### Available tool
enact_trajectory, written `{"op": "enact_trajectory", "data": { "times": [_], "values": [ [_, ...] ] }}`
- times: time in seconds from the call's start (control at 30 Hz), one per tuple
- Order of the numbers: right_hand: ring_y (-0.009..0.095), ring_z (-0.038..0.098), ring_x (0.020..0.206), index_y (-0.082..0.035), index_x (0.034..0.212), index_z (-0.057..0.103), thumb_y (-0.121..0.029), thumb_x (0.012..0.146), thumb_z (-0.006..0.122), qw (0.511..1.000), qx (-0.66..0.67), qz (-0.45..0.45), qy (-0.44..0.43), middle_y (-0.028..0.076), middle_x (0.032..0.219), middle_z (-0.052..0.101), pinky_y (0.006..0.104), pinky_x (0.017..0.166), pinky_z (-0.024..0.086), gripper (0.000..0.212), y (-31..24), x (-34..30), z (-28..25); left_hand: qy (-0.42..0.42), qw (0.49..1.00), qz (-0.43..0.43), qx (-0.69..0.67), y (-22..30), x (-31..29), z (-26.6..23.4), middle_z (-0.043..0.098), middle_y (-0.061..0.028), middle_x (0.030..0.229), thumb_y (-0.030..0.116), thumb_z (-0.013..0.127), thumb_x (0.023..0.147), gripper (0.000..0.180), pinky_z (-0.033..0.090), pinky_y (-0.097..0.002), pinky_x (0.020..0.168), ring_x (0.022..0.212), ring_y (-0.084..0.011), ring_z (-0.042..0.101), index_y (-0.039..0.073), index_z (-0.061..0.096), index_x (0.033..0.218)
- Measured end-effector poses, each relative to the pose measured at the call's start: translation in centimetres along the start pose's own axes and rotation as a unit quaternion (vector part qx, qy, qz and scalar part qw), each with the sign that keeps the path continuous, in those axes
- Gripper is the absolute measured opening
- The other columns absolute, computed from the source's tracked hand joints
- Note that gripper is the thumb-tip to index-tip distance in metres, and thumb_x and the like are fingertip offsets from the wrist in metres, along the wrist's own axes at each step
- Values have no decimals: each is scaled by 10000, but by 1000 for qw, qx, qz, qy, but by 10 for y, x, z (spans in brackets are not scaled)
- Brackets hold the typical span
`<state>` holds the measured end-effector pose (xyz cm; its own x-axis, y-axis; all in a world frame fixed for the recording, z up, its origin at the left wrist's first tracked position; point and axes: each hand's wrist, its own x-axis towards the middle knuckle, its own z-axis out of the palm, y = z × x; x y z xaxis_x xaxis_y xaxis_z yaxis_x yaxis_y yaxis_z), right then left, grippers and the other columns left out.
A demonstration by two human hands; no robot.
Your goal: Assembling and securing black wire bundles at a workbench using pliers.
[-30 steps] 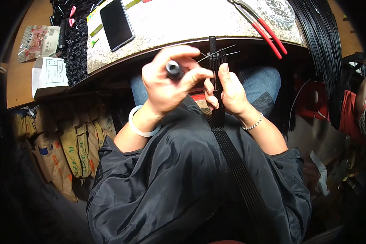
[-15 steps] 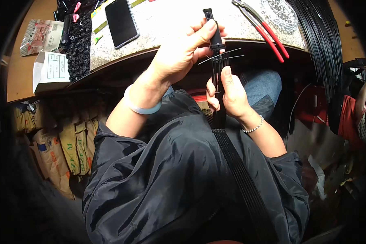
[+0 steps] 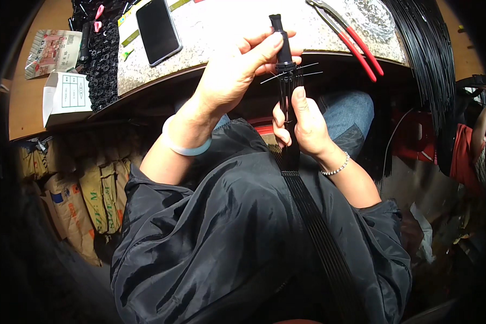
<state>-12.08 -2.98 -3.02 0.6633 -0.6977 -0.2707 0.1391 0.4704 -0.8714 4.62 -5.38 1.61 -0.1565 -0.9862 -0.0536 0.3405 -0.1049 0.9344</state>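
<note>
Here, the two hands are apart, each closed on something. The left hand (image 3: 227, 78), farther from the body, pinches a black handle (image 3: 284, 54) between thumb and fingers. The handle stands nearly upright over the near edge of the table (image 3: 210, 24), its lower end meeting the top of a black bundle (image 3: 324, 232); whether it is fully seated cannot be told. The right hand (image 3: 309, 124), nearer and a little to the right, is wrapped around the bundle below that end, thumb pointing up. Thin wires (image 3: 310, 74) stick out to the left and right just under the handle. The bundle's slim rods run down over the dark smock (image 3: 210, 227) toward the near right.

On the table, a phone (image 3: 159, 32) lies far left and red-handled pliers (image 3: 356, 51) lie to the right, beside clear plastic (image 3: 373, 19). Farther left are black parts (image 3: 101, 81) and a white box (image 3: 69, 100); black strands (image 3: 429, 59) hang off the far right.
</note>
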Motion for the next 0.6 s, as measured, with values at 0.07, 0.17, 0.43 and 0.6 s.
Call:
{"op": "enact_trajectory", "data": {
  "times": [0.07, 0.17, 0.43, 0.6],
  "values": [
    [94, 447, 401, -40, 686, 502, -591, 918, 274, 1000, 1, 0, 3, 37, 485, 482, 225, 414, 400, 640, 0, 0, 1, -11, 999, -19, 38, 0, -1, -4, 648, -79, 981, 283, 555, 915, 358, 475, -205, 794, 909, -104, 608, -1, 587, 1130],
    [124, 416, 380, -42, 675, 478, -608, 918, 232, 1000, -25, 5, 14, 44, 464, 447, 254, 418, 407, 663, -1, 1, 2, -27, 995, -45, 82, 0, -3, -4, 647, -50, 943, 289, 554, 915, 339, 481, -209, 758, 855, -83, 598, 16, 603, 1111],
    [102, 450, 405, -36, 684, 511, -596, 915, 269, 1000, 11, -7, -20, 42, 489, 483, 234, 417, 405, 652, 1, -1, -2, -52, 994, -54, 73, -2, -4, -9, 606, 30, 841, 263, 553, 917, 271, 449, -189, 634, 611, -12, 432, 49, 625, 1066],
    [115, 433, 393, -40, 687, 492, -611, 908, 255, 1000, 8, -6, -16, 47, 484, 465, 244, 417, 406, 657, -1, -2, -1, -68, 996, -24, 59, -6, -5, -6, 615, 29, 857, 240, 576, 905, 245, 442, -186, 665, 669, -17, 477, 55, 631, 1055]
  ]
}}
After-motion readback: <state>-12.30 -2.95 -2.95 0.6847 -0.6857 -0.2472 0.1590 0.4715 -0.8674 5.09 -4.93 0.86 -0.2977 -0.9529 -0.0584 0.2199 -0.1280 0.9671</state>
